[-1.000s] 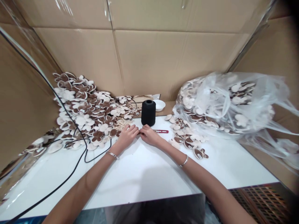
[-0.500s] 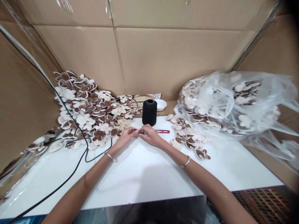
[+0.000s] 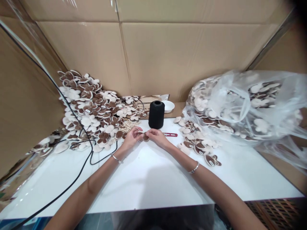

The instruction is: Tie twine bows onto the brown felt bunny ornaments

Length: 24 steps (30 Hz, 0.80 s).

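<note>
Trailing cord [image 3: 91, 148]: black, it crosses in front of the pile [image 3: 86, 120] and runs down over my table [image 3: 124, 185].
Strings [image 3: 129, 125]: pale, bunched just beyond my left fingers, lying as they were a second ago.
Left hand [image 3: 131, 138]: a second ago my fingers lay bunched over the work; now thumb and forefinger stand apart at the piece's left side. I cannot tell whether they grip it.
Piece [image 3: 145, 137]: small and brown, between my hands above the table, plainer to see now than before. I judge I am partway through handling it.
Right hand [image 3: 156, 137]: thumb and fingertips together, pinching the piece.
Cone [image 3: 156, 115]: black, upright beyond my right hand; no label that I can see.
Knife [image 3: 172, 135]: red, flat beside my right hand, any marking too small to read.
Bow pieces [image 3: 212, 160]: unchanged, near the bag [image 3: 225, 102].
Tags [image 3: 211, 163]: white, on brown faces; their lettering is illegible to me.
</note>
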Motion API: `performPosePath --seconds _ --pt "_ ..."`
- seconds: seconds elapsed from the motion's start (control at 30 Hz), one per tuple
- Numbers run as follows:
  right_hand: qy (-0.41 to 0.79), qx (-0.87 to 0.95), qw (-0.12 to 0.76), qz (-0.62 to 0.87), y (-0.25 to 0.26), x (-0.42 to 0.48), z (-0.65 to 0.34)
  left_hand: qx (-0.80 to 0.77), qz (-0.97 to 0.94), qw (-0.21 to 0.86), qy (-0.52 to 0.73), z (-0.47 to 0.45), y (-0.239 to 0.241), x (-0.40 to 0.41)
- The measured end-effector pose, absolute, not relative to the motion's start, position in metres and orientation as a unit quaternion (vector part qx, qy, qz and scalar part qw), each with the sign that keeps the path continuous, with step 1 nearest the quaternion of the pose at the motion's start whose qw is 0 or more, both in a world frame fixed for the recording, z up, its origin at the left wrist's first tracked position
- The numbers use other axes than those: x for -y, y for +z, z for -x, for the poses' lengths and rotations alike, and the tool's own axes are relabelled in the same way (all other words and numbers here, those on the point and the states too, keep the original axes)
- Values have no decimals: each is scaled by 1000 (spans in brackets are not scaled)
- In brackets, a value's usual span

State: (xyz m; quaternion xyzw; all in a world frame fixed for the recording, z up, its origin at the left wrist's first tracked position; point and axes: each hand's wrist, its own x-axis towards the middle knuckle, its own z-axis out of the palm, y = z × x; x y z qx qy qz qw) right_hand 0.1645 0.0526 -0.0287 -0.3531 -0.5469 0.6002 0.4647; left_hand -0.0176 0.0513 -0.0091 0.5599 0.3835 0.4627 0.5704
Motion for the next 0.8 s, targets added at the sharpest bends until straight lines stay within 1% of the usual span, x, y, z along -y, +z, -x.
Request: performPosePath --seconds 0.13,0.27,0.33,0.47,0.57,0.6,0.67,0.73,0.8 --pt "571 558 482 360 -30 -52 -166 -396 -548 589 443 16 -3 -47" --pt "524 577 492 387 -30 -50 -165 -413 -600 561 394 16 0 -47" --pt "504 589 488 401 -30 -48 -164 -415 -621 546 380 17 -1 -48" --pt "475 621 469 410 -25 -44 -162 -412 -627 526 401 18 -3 -48" --pt "402 668 441 446 -11 -44 -170 -428 -625 513 404 19 -2 -47" --pt "347 691 418 477 -4 -45 -175 -436 -621 508 407 20 -2 -47" --pt "213 734 326 557 16 -48 -188 -449 -612 499 418 21 -2 -47" --pt "126 753 175 622 37 -51 -202 -459 -603 493 427 22 -1 -47" --pt "86 759 47 644 55 -53 -214 -468 -595 488 434 22 -1 -47"
